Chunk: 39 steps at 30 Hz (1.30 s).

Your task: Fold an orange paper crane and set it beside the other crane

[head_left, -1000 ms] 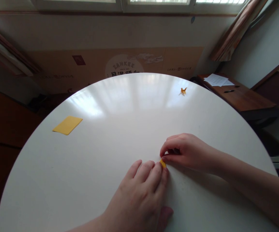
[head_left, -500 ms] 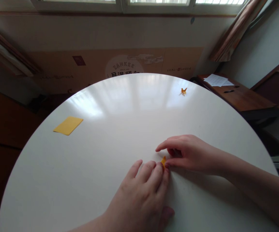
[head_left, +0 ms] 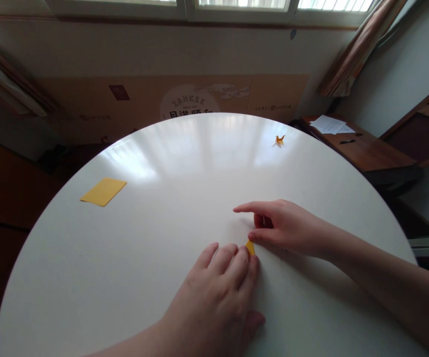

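Observation:
A small piece of folded yellow paper (head_left: 250, 247) lies on the white table, mostly hidden by my fingers. My left hand (head_left: 221, 282) rests palm down over it, fingertips pressing it to the tabletop. Above the paper's upper tip is my right hand (head_left: 284, 225), its thumb touching the tip. The index finger of that hand is stretched out to the left, off the paper, while the other fingers curl under.
A flat sheet of yellow paper (head_left: 103, 192) lies on the left of the round white table (head_left: 154, 218). Near the far right edge stands a small orange folded paper figure (head_left: 279, 140). Beyond, a wooden desk (head_left: 370, 148) carries white papers (head_left: 332, 124).
My right hand has shifted slightly up and left, and its index finger has straightened. Its thumb moved from beside the paper to its upper tip. My left hand stays pressed down.

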Each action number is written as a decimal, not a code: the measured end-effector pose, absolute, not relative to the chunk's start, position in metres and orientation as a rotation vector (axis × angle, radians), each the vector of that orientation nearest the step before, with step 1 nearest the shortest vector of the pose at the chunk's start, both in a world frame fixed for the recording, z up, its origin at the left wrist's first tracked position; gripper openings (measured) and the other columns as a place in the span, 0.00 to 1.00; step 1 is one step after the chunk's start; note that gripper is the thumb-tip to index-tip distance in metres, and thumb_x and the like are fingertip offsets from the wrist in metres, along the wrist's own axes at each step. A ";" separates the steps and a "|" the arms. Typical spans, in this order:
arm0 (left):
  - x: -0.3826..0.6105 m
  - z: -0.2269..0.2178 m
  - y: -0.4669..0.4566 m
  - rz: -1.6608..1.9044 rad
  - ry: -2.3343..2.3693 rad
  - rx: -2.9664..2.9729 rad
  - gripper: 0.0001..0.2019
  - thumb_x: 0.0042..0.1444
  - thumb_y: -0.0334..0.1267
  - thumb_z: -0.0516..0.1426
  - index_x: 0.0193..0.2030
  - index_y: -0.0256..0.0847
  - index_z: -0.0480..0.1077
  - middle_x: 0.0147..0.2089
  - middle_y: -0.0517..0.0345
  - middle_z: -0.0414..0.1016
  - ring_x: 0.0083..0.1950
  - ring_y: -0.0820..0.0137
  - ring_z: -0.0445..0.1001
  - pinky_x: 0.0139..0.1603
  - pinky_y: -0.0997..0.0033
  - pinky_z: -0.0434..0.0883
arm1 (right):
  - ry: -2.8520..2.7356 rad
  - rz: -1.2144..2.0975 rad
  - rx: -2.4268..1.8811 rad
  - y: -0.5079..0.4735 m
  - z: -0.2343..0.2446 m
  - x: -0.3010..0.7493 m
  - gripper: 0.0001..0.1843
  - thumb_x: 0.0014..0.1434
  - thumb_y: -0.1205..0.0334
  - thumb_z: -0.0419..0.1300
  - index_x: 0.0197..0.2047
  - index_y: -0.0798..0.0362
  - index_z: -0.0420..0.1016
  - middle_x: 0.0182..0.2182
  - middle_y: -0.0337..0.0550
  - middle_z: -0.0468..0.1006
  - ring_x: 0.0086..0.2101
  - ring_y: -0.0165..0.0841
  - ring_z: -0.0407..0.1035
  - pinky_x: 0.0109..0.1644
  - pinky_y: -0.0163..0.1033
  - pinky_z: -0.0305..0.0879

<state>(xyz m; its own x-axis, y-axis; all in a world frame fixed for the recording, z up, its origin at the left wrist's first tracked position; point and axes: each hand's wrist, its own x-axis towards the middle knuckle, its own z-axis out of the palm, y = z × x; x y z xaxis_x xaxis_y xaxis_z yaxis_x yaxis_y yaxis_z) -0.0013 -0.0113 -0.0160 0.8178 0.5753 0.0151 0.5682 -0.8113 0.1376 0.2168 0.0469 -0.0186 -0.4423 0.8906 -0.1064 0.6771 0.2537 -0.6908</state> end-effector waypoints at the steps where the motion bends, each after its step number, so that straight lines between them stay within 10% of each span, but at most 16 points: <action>1: -0.001 -0.016 -0.011 0.075 0.906 2.866 0.28 0.63 0.50 0.54 0.64 0.34 0.65 0.61 0.45 0.71 0.59 0.53 0.68 0.63 0.50 0.63 | -2.218 0.985 -1.449 0.047 -0.019 0.217 0.26 0.59 0.62 0.62 0.61 0.43 0.72 0.31 0.36 0.78 0.31 0.31 0.71 0.35 0.34 0.63; 21: -0.008 -0.007 0.007 0.295 0.889 2.736 0.13 0.61 0.38 0.55 0.52 0.40 0.71 0.62 0.47 0.71 0.56 0.53 0.71 0.53 0.51 0.70 | -2.239 0.794 -1.004 0.056 -0.028 0.236 0.11 0.63 0.61 0.61 0.46 0.52 0.82 0.28 0.40 0.76 0.26 0.28 0.65 0.32 0.33 0.62; 31: -0.016 -0.022 0.064 0.807 1.349 2.050 0.15 0.60 0.45 0.53 0.26 0.40 0.68 0.24 0.62 0.67 0.28 0.71 0.65 0.29 0.72 0.62 | -2.347 0.722 -0.897 0.054 -0.036 0.230 0.17 0.56 0.51 0.69 0.45 0.50 0.83 0.26 0.39 0.73 0.28 0.31 0.64 0.33 0.35 0.60; 39: -0.015 -0.027 0.073 0.788 1.372 1.796 0.14 0.55 0.47 0.55 0.24 0.40 0.66 0.22 0.65 0.63 0.26 0.73 0.62 0.28 0.73 0.58 | -2.481 0.645 -0.787 0.047 -0.030 0.224 0.11 0.56 0.55 0.69 0.43 0.47 0.85 0.31 0.41 0.75 0.33 0.33 0.67 0.42 0.38 0.61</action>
<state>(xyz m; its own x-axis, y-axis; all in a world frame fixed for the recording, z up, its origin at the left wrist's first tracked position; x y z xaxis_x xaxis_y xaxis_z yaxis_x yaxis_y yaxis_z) -0.0151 0.0726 -0.0274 0.2429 0.9693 0.0382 0.5211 -0.1636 0.8377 0.2243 0.0465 -0.0298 -0.7328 0.6216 0.2769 0.4078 0.7269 -0.5525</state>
